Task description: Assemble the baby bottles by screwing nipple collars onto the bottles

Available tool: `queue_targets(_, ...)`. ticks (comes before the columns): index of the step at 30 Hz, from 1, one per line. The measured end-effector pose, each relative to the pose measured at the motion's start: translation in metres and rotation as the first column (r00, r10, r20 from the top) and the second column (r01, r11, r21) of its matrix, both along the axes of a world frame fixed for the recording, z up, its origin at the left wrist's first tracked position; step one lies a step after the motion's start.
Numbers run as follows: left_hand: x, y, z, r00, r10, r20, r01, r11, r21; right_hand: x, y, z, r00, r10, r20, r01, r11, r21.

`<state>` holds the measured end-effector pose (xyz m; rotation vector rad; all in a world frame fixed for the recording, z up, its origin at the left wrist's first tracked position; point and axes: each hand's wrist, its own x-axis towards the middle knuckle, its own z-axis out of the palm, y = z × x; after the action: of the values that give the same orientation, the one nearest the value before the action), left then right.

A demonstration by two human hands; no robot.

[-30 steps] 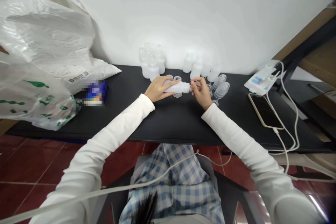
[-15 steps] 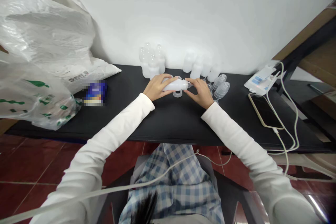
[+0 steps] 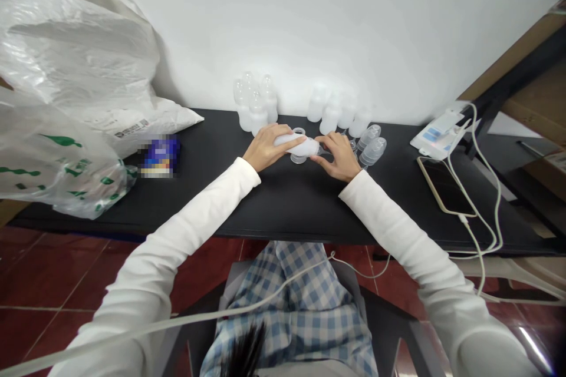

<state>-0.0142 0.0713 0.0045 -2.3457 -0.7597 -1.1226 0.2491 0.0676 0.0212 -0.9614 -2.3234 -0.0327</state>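
Note:
My left hand (image 3: 266, 146) is wrapped round a small white plastic bottle (image 3: 297, 143) that lies sideways just above the black table (image 3: 283, 200). My right hand (image 3: 338, 156) rests at the bottle's neck end with curled fingers touching it. A clear ring-shaped part (image 3: 299, 159) lies under the bottle. Upright white bottles (image 3: 254, 105) stand in a cluster at the back left of my hands. More bottles (image 3: 333, 112) stand at the back right. Clear caps (image 3: 372, 147) lie just right of my right hand.
Large white plastic bags (image 3: 66, 100) fill the table's left end, with a small blue packet (image 3: 161, 156) beside them. A phone (image 3: 444, 185) with a white cable (image 3: 486, 212) and a white box (image 3: 437, 129) lie at the right. The wall runs behind the table.
Both hands have lowered the bottle toward the table. My right hand, which pinched at the neck a second ago, now lies lower against the neck end.

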Motion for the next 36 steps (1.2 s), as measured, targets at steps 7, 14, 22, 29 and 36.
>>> queue_targets(7,0.003,0.002,-0.011,0.998,0.048,0.034,-0.048,0.999,-0.019,0.002,0.003,-0.001,0.998,0.055,0.000,-0.055,0.992,-0.115)
queue_targets(14,0.001,0.002,-0.005,0.997,0.072,-0.002,-0.072,0.997,-0.022,-0.004,0.001,-0.005,0.994,-0.057,0.096,0.064,0.995,-0.070)
queue_targets(22,-0.002,0.000,0.001,0.995,0.093,-0.046,-0.094,0.995,-0.025,-0.006,0.000,-0.007,0.987,-0.123,0.107,0.117,0.992,0.054)
queue_targets(29,0.001,0.001,0.000,1.000,0.016,-0.006,-0.017,0.999,-0.032,0.000,0.004,-0.004,0.978,-0.131,0.164,0.108,0.984,0.143)
queue_targets(36,0.004,0.002,-0.002,1.000,0.003,0.017,-0.001,0.991,-0.135,0.003,0.005,0.001,0.981,-0.075,0.180,0.057,0.993,0.107)
